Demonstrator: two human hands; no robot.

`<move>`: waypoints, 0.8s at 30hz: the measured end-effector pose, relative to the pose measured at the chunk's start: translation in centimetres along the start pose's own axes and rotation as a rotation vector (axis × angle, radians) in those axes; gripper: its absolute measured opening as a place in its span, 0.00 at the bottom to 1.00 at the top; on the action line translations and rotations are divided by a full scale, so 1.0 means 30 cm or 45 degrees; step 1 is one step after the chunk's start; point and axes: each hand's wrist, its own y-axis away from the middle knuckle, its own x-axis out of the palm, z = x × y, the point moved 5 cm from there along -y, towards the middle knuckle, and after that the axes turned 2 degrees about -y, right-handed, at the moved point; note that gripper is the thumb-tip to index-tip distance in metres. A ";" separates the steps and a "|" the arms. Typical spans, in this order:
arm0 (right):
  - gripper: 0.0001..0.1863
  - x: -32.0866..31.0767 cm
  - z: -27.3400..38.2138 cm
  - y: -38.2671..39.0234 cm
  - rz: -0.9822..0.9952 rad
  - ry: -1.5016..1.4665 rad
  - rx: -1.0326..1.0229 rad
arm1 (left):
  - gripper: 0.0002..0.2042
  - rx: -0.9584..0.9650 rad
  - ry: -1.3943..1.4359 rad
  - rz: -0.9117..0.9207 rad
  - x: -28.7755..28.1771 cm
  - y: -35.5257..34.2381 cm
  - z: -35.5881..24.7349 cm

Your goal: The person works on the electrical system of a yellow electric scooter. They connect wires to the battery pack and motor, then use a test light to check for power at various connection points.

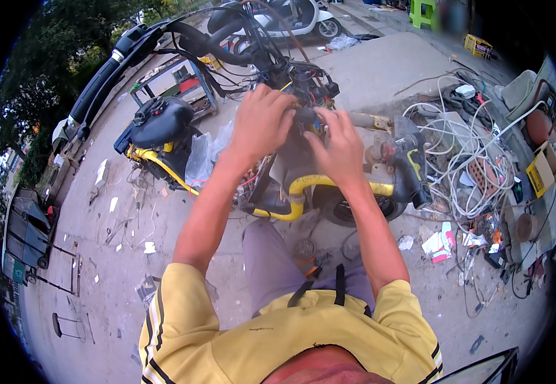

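Both of my hands are at the exposed front of a stripped-down scooter, below its handlebar. My left hand [264, 121] has its fingers curled at one end of a short black tube-like piece [304, 116]. At the other end, my right hand [338, 144] pinches it between thumb and fingers. What exactly the piece is cannot be made out. Bare wiring [313, 89] in several colours bunches just beyond my fingers. Beneath my hands runs the scooter's bent yellow frame tube [300, 195]. The black handlebar grip [92, 93] reaches out to the far left.
A power drill [412, 169] rests by the frame on the right. Beyond it lie tangled white cable [460, 147] and scattered scraps. On the left stand a black and yellow scooter part [159, 128] and a metal cart [175, 80]. A white scooter [290, 18] is parked behind.
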 end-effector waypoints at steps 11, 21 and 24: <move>0.13 0.046 -0.035 -0.055 0.023 0.148 -0.032 | 0.12 0.012 -0.122 0.132 0.019 -0.042 0.079; 0.11 0.075 -0.083 -0.082 0.073 -0.195 0.364 | 0.10 -0.019 -0.062 -0.002 0.063 -0.078 0.111; 0.13 0.096 -0.153 -0.085 0.074 -0.441 0.546 | 0.12 -0.036 -0.029 -0.100 0.039 -0.081 0.089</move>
